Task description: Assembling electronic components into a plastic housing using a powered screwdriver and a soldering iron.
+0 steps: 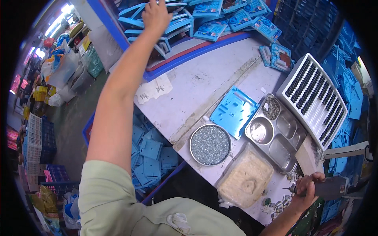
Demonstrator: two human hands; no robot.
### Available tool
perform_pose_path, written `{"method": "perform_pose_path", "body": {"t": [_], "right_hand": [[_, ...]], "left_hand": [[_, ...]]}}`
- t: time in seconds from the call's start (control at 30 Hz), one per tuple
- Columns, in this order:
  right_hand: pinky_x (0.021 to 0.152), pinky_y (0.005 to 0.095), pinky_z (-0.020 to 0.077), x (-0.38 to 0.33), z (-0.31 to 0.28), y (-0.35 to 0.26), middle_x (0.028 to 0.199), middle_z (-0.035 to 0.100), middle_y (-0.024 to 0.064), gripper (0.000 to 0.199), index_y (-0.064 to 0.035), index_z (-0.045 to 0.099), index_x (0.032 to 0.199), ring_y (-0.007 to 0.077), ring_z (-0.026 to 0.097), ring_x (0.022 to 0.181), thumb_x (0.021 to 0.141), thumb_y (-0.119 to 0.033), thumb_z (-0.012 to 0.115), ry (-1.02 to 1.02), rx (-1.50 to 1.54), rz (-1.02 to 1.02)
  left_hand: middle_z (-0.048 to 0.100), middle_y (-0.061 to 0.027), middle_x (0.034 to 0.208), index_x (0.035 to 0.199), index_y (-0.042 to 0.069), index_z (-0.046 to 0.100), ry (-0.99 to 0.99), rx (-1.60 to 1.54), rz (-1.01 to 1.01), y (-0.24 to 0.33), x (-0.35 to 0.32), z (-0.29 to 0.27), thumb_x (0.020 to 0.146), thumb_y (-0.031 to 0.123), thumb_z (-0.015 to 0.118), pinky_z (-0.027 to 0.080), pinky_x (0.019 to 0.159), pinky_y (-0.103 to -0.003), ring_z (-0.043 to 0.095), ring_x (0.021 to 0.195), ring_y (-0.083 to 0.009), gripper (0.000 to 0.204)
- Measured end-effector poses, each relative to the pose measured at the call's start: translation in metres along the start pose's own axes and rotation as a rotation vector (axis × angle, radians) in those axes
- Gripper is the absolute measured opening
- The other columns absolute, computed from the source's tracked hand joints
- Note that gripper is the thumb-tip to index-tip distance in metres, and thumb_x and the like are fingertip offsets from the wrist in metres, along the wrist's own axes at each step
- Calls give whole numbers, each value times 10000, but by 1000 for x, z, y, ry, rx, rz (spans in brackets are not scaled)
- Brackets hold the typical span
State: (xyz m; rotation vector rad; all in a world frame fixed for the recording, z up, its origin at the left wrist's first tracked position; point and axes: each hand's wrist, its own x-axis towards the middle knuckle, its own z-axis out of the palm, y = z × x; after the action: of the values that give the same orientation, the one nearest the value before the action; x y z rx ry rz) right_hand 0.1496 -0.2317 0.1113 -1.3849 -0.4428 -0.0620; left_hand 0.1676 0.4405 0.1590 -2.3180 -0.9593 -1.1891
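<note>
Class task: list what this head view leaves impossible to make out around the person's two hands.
- Left hand: fingertips cut off by the top edge; its grip on the blue plastic parts is unclear.
- Right hand: the electric screwdriver tip is too small to read.
- Round tin: contents too small to identify.

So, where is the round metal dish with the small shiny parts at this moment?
In the head view, the round dish sits near the table's front edge, centre-right, between the blue plastic panel above it and the clear bag of pale material below right.
</note>
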Motion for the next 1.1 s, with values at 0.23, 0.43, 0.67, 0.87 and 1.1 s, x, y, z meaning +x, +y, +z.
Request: {"method": "perform_pose_path", "body": {"t": [0.23,0.43,0.67,0.87,1.1], "right_hand": [[658,276,485,7,-39,-1,813,604,76,503,39,478,1314,141,582,704,920,-191,689,-135,89,-19],[1078,471,426,-12,4,-13,1324,578,246,594,85,403,1454,337,557,1221,993,-205,642,330,-615,-736],[936,320,509,-36,88,49,1163,697,111,510,40,558,1389,176,657,1027,1047,-335,609,-499,161,438],[946,330,538,-49,58,83,1284,646,105,583,-47,474,1466,182,646,1131,1063,-463,536,-122,565,573],[827,309,480,-96,21,65,979,669,97,622,16,457,1500,145,555,935,1036,-359,630,-26,-256,332]], "left_hand": [[731,-236,898,848,34,749,10,0,156,-64,103,79,882,250,648,577,762,-534,717,842,-424,241],[730,-189,871,818,46,734,128,-305,2,-42,81,-44,854,254,683,554,706,-512,720,803,-399,217],[707,-146,1046,1509,-2,420,-904,-1715,-438,104,-169,-179,983,111,582,632,697,-308,728,780,-189,562],[704,-140,1057,1604,57,300,-1389,-1849,-881,175,-316,-282,1016,50,519,603,571,-262,699,653,-149,628],[670,-104,1103,1593,-22,298,-1377,-1527,-141,164,-371,-290,1014,31,554,475,618,-201,601,690,-88,636]]}}
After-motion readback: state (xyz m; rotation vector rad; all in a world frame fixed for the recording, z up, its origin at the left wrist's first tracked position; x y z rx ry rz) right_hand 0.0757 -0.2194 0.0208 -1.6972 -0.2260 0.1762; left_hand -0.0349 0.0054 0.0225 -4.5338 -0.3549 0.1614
